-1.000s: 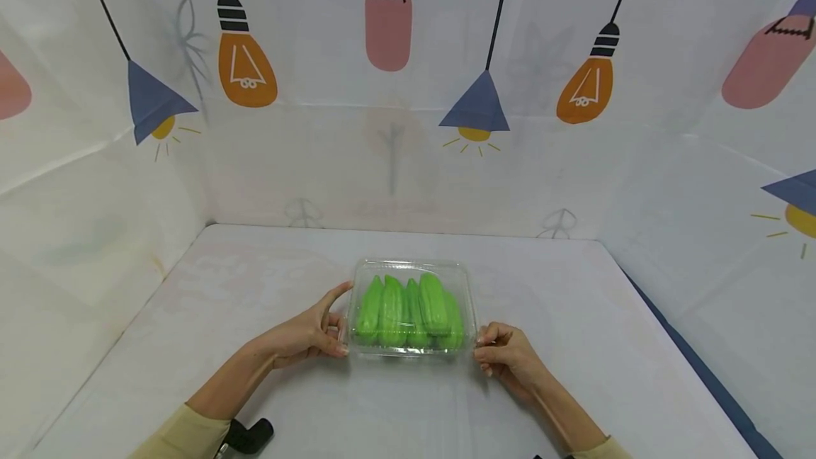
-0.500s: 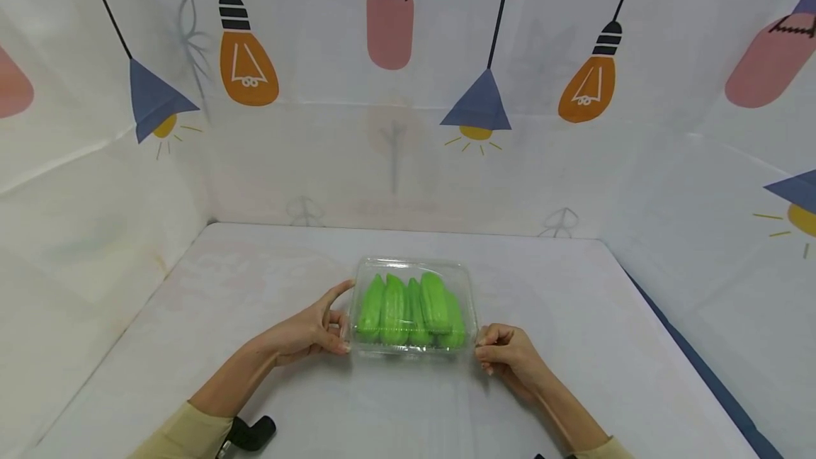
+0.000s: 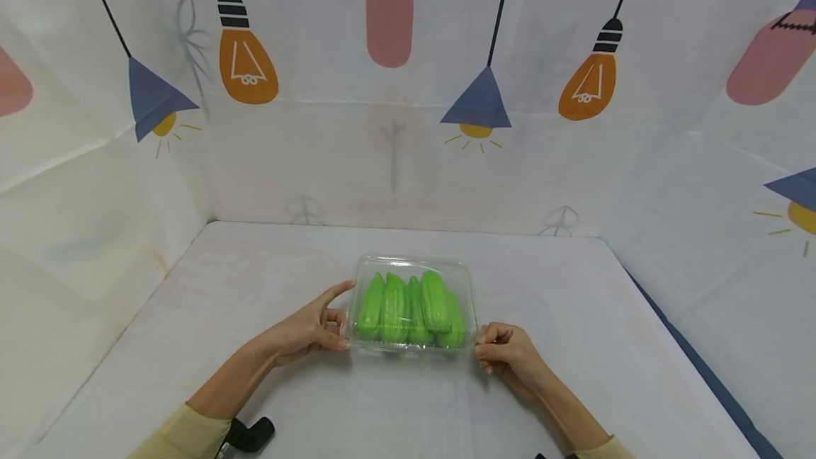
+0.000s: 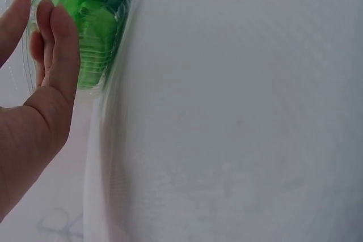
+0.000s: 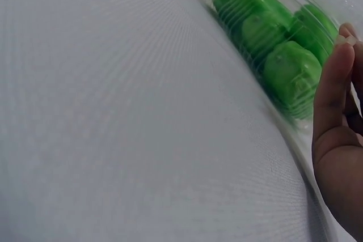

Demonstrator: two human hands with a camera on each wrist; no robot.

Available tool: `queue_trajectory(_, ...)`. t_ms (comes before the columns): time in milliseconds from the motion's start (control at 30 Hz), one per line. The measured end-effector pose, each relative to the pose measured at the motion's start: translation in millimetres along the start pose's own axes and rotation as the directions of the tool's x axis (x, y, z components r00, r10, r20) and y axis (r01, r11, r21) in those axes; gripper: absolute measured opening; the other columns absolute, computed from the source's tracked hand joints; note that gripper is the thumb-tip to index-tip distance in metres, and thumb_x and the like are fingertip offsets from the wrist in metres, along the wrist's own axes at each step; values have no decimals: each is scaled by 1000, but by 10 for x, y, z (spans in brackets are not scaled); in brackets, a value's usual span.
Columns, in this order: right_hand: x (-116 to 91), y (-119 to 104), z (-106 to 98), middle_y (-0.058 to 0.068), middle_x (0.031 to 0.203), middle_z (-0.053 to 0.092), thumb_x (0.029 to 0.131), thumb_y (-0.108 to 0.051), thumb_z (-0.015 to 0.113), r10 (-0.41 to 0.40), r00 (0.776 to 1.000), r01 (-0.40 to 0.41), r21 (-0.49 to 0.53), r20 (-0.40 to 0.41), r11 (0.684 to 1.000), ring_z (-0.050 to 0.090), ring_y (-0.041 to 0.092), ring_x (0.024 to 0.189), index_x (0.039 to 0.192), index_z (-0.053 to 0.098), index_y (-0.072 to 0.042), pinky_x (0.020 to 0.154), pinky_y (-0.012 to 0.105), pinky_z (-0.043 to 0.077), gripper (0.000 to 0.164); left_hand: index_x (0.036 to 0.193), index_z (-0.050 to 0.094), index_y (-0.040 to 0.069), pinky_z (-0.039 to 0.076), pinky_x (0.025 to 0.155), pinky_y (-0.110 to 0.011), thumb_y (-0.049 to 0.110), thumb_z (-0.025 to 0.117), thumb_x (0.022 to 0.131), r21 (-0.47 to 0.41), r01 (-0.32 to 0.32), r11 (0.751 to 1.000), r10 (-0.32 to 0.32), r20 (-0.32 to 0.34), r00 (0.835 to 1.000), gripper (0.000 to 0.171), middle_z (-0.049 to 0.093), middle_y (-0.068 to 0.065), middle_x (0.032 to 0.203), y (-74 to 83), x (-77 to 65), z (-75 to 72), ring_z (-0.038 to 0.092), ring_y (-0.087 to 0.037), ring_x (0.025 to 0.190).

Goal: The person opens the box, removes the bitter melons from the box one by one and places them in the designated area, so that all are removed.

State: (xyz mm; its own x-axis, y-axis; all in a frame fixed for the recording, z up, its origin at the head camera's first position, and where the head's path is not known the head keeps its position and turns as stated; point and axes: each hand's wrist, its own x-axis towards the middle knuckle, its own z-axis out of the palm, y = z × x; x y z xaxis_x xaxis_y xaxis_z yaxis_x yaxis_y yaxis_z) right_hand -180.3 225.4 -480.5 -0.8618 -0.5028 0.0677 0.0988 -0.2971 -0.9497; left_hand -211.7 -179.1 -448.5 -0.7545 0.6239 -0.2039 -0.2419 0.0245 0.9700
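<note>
A clear plastic clamshell container (image 3: 459, 276) sits on the white table, its lid lying over several long, ridged green vegetable-like pieces (image 3: 394, 310). At its left side, my left hand (image 3: 312, 328) holds the rim near the front corner with thumb and fingers, while the index finger stretches along the side toward the back. My right hand (image 3: 510, 360) pinches the front right corner between thumb and index finger. Close up in the right wrist view, rounded ends of the green pieces (image 5: 292, 72) show through the ribbed wall. In the left wrist view, the thumb (image 4: 65, 49) lies against the container's edge.
White table surface (image 3: 408, 416) spreads around the container. White sheets printed with lamps and bulbs (image 3: 248, 66) enclose the back and sides. A black wrist-camera part (image 3: 251, 434) sits by the left sleeve (image 3: 185, 434). A blue strip (image 3: 695, 360) runs along the right edge.
Hands and container keep their places; the whole head view shifts only slightly.
</note>
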Motion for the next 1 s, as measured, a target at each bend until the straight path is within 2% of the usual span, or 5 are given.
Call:
queue_trajectory(367, -18, -18, 13, -10, 82, 64, 90, 12, 55, 33, 999, -33, 7, -9, 999, 58, 4, 66, 81, 64, -18, 58, 16, 49, 33, 160, 12, 21, 59, 75, -27, 1, 78, 81, 50, 8, 999, -3, -99, 995, 105, 54, -2, 88, 25, -36, 65, 58, -11, 74)
queue_trajectory(800, -13, -46, 24, -9, 79, 63, 91, 11, 55, 46, 999, -46, -2, -18, 999, 58, 5, 66, 80, 64, -18, 58, 16, 49, 32, 159, 20, 16, 59, 77, -28, 1, 77, 82, 70, -2, 998, 12, -146, 989, 97, 53, -3, 90, 15, -50, 80, 60, -12, 78)
queue_trajectory(1000, -9, -40, 47, -9, 78, 62, 90, 11, 55, 40, 998, -40, 1, -53, 999, 57, 4, 64, 79, 63, -18, 57, 15, 49, 32, 159, 23, 14, 60, 80, -30, 3, 79, 81, 79, -5, 997, 18, -169, 986, 97, 53, -5, 91, -2, -67, 93, 61, -14, 80)
